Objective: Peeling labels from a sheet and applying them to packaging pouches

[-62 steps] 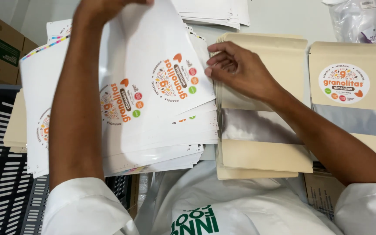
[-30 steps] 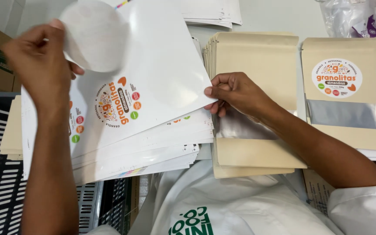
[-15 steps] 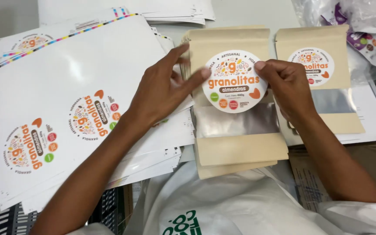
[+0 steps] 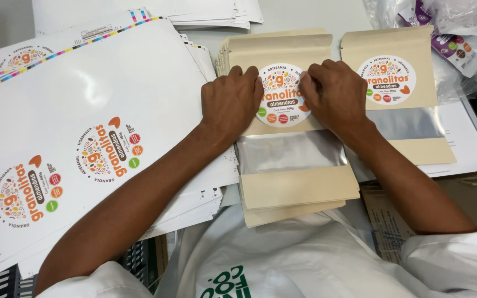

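Two hands were in view, the left hand (image 4: 232,102) and the right hand (image 4: 335,94). Three round labels still sat on sticker sheets: two on the top sheet (image 4: 84,127) and one on a sheet (image 4: 6,58) showing beneath it at the far left. Two more round labels were stuck on pouches, one on the top pouch of the stack of tan pouches (image 4: 296,182) and one on the single tan pouch (image 4: 409,138) lying to its right. How many pouches the stack held, or how many sheets lay in the pile, could not be told.
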